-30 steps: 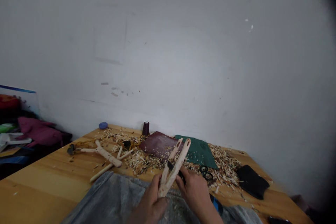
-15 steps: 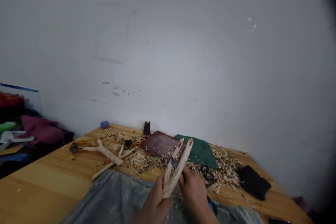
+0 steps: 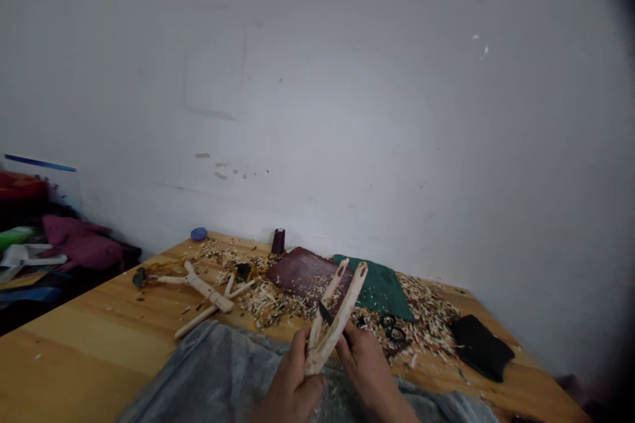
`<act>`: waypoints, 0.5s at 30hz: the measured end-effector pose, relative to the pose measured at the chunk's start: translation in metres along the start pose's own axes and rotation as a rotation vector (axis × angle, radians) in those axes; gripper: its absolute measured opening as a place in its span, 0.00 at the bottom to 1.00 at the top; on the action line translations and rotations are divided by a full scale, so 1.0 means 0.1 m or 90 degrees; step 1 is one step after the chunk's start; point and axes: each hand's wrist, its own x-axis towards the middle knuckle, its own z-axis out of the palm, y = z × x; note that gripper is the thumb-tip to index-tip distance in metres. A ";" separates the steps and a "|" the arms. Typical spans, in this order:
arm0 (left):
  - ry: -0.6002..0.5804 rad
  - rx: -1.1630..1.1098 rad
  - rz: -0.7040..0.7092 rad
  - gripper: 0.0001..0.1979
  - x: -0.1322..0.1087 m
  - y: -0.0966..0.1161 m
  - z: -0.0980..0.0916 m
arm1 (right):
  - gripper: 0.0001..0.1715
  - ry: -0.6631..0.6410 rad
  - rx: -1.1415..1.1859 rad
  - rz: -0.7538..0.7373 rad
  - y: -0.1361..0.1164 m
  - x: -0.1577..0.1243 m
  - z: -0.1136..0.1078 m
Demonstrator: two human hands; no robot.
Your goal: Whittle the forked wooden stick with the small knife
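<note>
My left hand (image 3: pixel 292 380) is closed around the base of a peeled forked stick (image 3: pixel 351 301), whose two prongs point up and away, each with a dark oval hollow near its tip. In my right hand (image 3: pixel 367 363) is a knife (image 3: pixel 325 312); its handle is hidden by the fingers. The dark blade passes behind the right prong and shows in the gap, its tip by the left prong. A grey cloth (image 3: pixel 223 370) spreads below both hands.
Wood shavings (image 3: pixel 426 310) litter the wooden table (image 3: pixel 89 337). Other peeled branches (image 3: pixel 208 292) lie left. Behind are a maroon sheet (image 3: pixel 302 271), a green sheet (image 3: pixel 384 291), a thread spool (image 3: pixel 278 241) and a blue disc (image 3: pixel 199 234). Scissors (image 3: pixel 391 329) and a black flat piece (image 3: pixel 481 346) lie right.
The blade has turned slightly and now shows as a dark, narrow shape in the fork's gap. My right hand has shifted a little; the left keeps its hold on the stick.
</note>
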 end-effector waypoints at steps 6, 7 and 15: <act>0.006 -0.033 -0.036 0.31 0.01 0.01 0.01 | 0.21 0.014 -0.114 0.010 0.00 0.00 0.02; 0.005 -0.044 -0.048 0.31 0.00 0.04 0.01 | 0.20 0.019 -0.137 0.010 0.01 0.00 0.03; -0.075 -0.094 -0.100 0.30 -0.03 0.12 0.01 | 0.18 0.047 -0.235 0.027 0.00 0.01 0.10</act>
